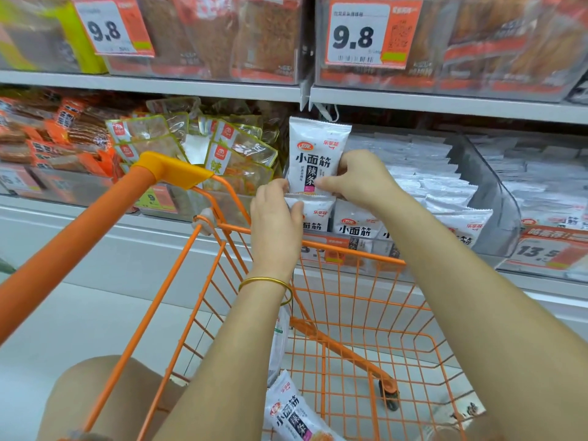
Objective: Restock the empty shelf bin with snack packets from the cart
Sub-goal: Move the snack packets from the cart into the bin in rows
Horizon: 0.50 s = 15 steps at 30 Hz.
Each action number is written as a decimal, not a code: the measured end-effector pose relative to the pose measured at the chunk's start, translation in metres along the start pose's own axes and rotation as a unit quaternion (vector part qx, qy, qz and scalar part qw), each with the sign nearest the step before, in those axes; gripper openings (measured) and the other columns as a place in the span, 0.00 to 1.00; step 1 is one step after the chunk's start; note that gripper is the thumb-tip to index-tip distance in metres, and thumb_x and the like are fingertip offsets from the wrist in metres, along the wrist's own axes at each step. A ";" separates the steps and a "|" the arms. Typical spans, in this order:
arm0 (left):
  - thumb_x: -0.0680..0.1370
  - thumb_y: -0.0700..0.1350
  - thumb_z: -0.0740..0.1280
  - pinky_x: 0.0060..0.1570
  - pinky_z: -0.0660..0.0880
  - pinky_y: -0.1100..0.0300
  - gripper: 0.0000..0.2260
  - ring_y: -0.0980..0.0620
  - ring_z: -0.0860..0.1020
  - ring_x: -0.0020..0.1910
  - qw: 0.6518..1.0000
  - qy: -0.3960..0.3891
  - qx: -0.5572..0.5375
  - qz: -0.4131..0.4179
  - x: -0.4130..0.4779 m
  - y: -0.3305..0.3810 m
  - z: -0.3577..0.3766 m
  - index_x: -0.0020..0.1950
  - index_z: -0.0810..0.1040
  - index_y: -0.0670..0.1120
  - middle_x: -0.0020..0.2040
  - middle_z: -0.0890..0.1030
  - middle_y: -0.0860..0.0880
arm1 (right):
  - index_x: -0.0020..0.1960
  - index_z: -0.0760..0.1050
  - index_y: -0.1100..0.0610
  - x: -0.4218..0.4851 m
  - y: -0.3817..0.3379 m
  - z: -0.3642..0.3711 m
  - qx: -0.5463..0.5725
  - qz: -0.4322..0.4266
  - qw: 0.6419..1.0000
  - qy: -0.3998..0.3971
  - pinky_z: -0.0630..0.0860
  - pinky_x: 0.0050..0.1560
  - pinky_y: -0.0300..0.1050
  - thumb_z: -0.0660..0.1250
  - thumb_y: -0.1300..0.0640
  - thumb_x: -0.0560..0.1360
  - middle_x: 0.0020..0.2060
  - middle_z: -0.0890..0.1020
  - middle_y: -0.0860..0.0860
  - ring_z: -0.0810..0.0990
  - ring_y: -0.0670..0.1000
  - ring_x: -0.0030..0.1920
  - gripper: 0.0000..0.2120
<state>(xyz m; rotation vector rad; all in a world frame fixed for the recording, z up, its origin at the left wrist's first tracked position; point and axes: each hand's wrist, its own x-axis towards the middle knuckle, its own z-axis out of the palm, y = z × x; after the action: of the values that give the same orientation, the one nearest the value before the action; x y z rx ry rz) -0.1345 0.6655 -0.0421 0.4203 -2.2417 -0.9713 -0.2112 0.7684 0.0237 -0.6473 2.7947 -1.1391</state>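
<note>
A white snack packet (315,154) with black characters stands upright at the left end of a clear shelf bin (496,198). My right hand (359,178) grips its lower right edge. My left hand (275,218) touches the packet's bottom corner and presses on another white packet (318,214) standing in the bin's front row. More of the same packets (356,226) stand beside it, and flat white ones fill the bin behind. The orange wire cart (350,313) sits below my arms, with one white packet (294,412) lying at its near end.
Green-edged clear snack packs (222,148) and orange ones (47,135) fill bins to the left. The shelf above holds red packs behind 9.8 price tags (359,33). The cart's orange handle (95,224) runs to the lower left. My knee (95,399) shows beneath it.
</note>
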 end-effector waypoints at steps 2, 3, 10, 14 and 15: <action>0.78 0.41 0.64 0.62 0.70 0.52 0.20 0.47 0.70 0.62 1.000 0.003 0.007 0.010 0.000 0.000 0.000 0.69 0.68 0.45 0.62 0.73 0.46 | 0.49 0.80 0.61 0.000 0.002 0.000 0.019 -0.003 1.000 0.023 0.79 0.50 0.57 0.71 0.54 0.72 0.44 0.84 0.55 0.83 0.55 0.45 0.11; 0.78 0.41 0.64 0.62 0.70 0.52 0.20 0.47 0.70 0.62 1.000 0.003 0.010 0.015 -0.001 -0.001 0.001 0.70 0.67 0.45 0.63 0.73 0.47 | 0.48 0.80 0.62 0.000 0.003 0.001 0.014 -0.003 0.999 0.035 0.80 0.49 0.58 0.71 0.54 0.72 0.43 0.84 0.55 0.83 0.56 0.44 0.11; 0.79 0.41 0.62 0.58 0.68 0.56 0.18 0.45 0.70 0.59 0.999 0.007 0.046 0.025 -0.004 -0.002 0.003 0.69 0.68 0.43 0.60 0.71 0.43 | 0.31 0.67 0.54 -0.003 -0.001 0.013 -0.073 0.003 0.996 0.043 0.72 0.39 0.47 0.70 0.54 0.73 0.35 0.77 0.51 0.78 0.55 0.41 0.16; 0.79 0.42 0.62 0.60 0.66 0.57 0.18 0.45 0.69 0.61 0.999 -0.006 0.049 0.011 -0.005 -0.002 0.003 0.69 0.68 0.43 0.61 0.71 0.43 | 0.31 0.67 0.55 -0.003 -0.004 0.012 -0.079 0.006 0.997 0.023 0.67 0.32 0.42 0.70 0.55 0.73 0.33 0.76 0.50 0.75 0.53 0.39 0.17; 0.79 0.42 0.62 0.60 0.66 0.57 0.18 0.45 0.69 0.62 0.999 -0.005 0.047 0.010 -0.005 -0.001 0.003 0.69 0.68 0.43 0.61 0.71 0.43 | 0.33 0.70 0.56 -0.003 -0.004 0.011 -0.074 0.001 0.997 0.017 0.69 0.34 0.43 0.71 0.55 0.73 0.37 0.80 0.51 0.76 0.52 0.40 0.14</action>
<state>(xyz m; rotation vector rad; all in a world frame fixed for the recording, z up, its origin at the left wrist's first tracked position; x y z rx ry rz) -0.1325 0.6684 -0.0467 0.4351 -2.3041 -0.8617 -0.2048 0.7605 0.0181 -0.6410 2.9289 -0.9589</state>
